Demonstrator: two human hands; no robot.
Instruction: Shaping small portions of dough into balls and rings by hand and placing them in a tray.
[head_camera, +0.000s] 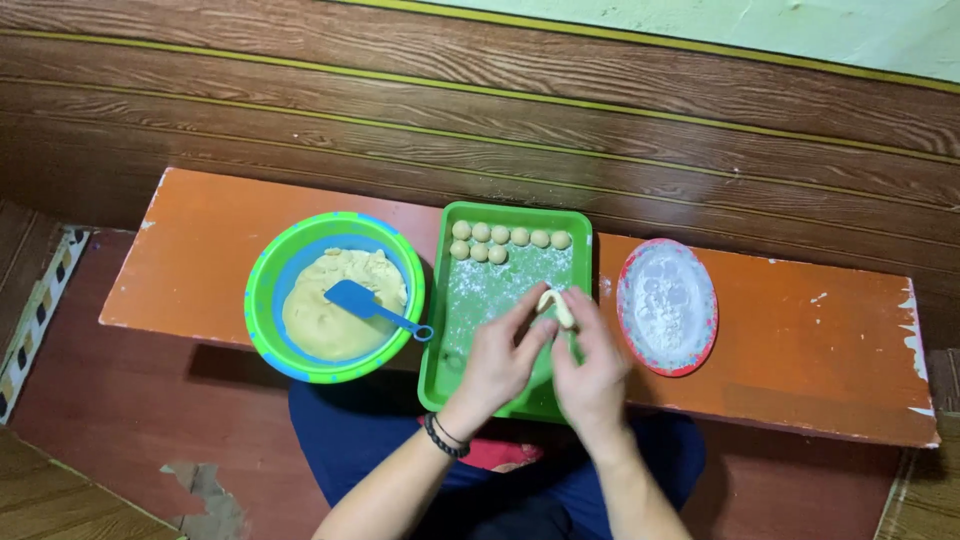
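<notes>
Both hands meet over the near half of the green tray (580, 225), and a small pale piece of dough (557, 305) sits between their fingertips. The left hand (497, 358) comes in from the left with its fingers curled upward, and its grip is pinched on the left end of the piece. The right hand (592, 372) comes in from the right, its grip closed on the right and lower end. So the dough lies at the very tips of both grips, above the palms and away from the person's body, held up over the tray floor and not resting on it.

The piece is longer than it is wide and slightly curved, with its long axis slanting from upper left to lower right. The right hand covers more of it; the left touches only the end.

Straight beyond the grips, at the far end of the tray, two short rows of dough balls (500, 243) lie side by side, well apart from the fingers. Between them and the grips is floured tray floor. To the left of the left grip a green and blue bowl (262, 300) holds more dough and a blue spatula (365, 301). To the right of the right grip a red-rimmed plate of flour (628, 262) rests on the orange counter (810, 350), near the tray.
</notes>
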